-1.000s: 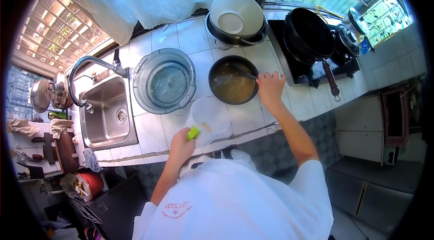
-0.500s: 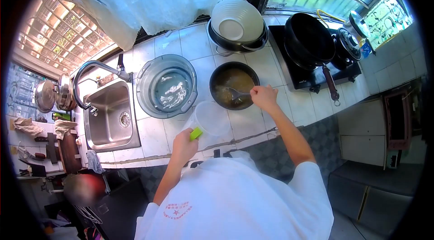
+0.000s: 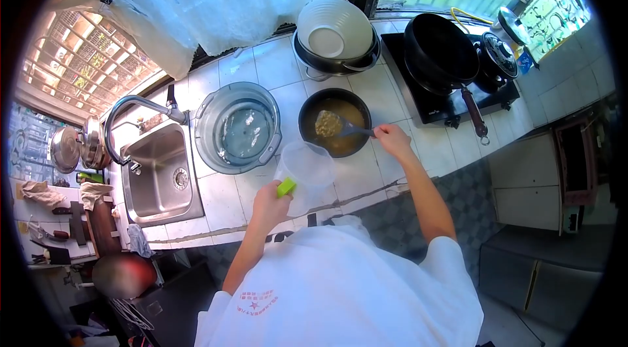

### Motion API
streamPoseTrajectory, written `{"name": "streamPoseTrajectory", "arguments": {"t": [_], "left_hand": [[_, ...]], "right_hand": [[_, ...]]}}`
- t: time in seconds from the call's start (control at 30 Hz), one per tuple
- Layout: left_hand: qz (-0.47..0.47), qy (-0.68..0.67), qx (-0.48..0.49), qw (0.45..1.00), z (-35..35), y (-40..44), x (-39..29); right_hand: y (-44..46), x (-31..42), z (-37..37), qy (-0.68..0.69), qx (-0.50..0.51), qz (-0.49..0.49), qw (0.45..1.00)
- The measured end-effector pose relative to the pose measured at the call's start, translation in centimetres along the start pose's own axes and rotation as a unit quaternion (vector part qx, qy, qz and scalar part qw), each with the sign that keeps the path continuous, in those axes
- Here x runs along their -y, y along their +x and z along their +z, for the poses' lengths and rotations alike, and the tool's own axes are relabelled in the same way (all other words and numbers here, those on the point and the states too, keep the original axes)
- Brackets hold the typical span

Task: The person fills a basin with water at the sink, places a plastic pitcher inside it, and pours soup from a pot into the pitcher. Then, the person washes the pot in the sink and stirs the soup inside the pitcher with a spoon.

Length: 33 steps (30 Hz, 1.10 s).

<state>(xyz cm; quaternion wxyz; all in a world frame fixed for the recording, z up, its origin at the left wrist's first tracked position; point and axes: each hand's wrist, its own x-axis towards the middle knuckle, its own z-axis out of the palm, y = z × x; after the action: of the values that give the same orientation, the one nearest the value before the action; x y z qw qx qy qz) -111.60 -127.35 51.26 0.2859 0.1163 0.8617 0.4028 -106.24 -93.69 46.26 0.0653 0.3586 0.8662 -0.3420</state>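
Head view: right hand [image 3: 394,141] grips grey spoon [image 3: 353,129], loaded with lumpy tan food [image 3: 326,124], over round black pot [image 3: 335,93] at twelve o'clock. Left hand [image 3: 269,206] clasps clear plastic lime-handled jug [image 3: 307,167], pot's seven o'clock. Scooping, seemingly; next move calls for level spoon.

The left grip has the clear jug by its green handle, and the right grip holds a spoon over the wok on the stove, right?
Not quite: in the head view, the right grip holds the spoon over the dark pot on the tiled counter, not the wok. The left grip does have the jug by its green handle.
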Motion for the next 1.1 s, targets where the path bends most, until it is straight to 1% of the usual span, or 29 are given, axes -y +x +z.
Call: {"name": "streamPoseTrajectory", "arguments": {"t": [0.13,0.2,0.23,0.3,0.33,0.4,0.43,0.5,0.6,0.73,0.8,0.83,0.9,0.93,1.0,1.03,1.1], "left_hand": [[-0.025,-0.028,0.007,0.999,0.1,0.5,0.0],[-0.023,-0.041,0.002,0.999,0.1,0.7,0.4],[-0.024,-0.042,0.001,0.999,0.1,0.7,0.4],[-0.031,-0.050,0.005,0.998,0.1,0.7,0.3],[-0.031,-0.051,0.004,0.998,0.1,0.7,0.3],[-0.027,-0.051,0.004,0.998,0.1,0.7,0.4],[-0.028,-0.052,0.004,0.998,0.1,0.7,0.4],[-0.016,-0.056,0.005,0.998,0.1,0.6,0.4],[-0.022,-0.057,0.004,0.998,0.1,0.5,0.4],[-0.015,-0.052,0.007,0.999,-0.1,0.5,0.2],[-0.016,-0.049,0.005,0.999,-0.2,0.5,0.1],[-0.016,-0.049,0.004,0.999,-0.3,0.5,-0.1],[-0.017,-0.041,0.008,0.999,-0.4,0.5,-0.4],[-0.017,-0.041,0.006,0.999,-0.4,0.6,-0.3],[-0.009,-0.018,-0.001,1.000,-0.3,0.8,0.0],[-0.009,-0.017,-0.001,1.000,-0.4,0.8,0.0],[-0.012,-0.015,-0.002,1.000,-0.4,0.7,-0.2]], "right_hand": [[-2.1,1.4,-2.3,0.005,0.005,-0.012,1.000],[-3.6,2.0,-2.8,0.032,-0.012,-0.053,0.998],[-4.5,2.4,-2.9,0.031,-0.011,-0.054,0.998],[-6.3,3.2,-2.5,0.000,-0.045,-0.124,0.991],[-7.1,3.2,-2.0,0.000,-0.045,-0.124,0.991],[-8.3,3.2,-1.0,-0.042,-0.100,-0.252,0.962],[-8.8,3.3,-0.7,-0.042,-0.099,-0.253,0.961],[-9.6,3.7,-0.4,-0.073,-0.184,-0.349,0.916],[-10.2,4.3,-0.9,-0.083,-0.184,-0.368,0.907],[-9.8,4.1,-1.1,-0.053,-0.178,-0.377,0.907],[-8.6,3.1,-0.9,-0.007,-0.114,-0.329,0.937],[-7.9,2.6,-0.9,-0.007,-0.114,-0.330,0.937],[-6.2,1.6,-0.8,0.049,-0.016,-0.250,0.967],[-5.0,0.8,-0.5,0.049,-0.016,-0.252,0.966],[-3.0,0.1,-0.3,0.199,0.025,-0.120,0.972],[-2.2,0.2,-0.3,0.199,0.026,-0.120,0.972],[-1.1,0.5,-0.5,0.113,-0.118,-0.138,0.977]]}}
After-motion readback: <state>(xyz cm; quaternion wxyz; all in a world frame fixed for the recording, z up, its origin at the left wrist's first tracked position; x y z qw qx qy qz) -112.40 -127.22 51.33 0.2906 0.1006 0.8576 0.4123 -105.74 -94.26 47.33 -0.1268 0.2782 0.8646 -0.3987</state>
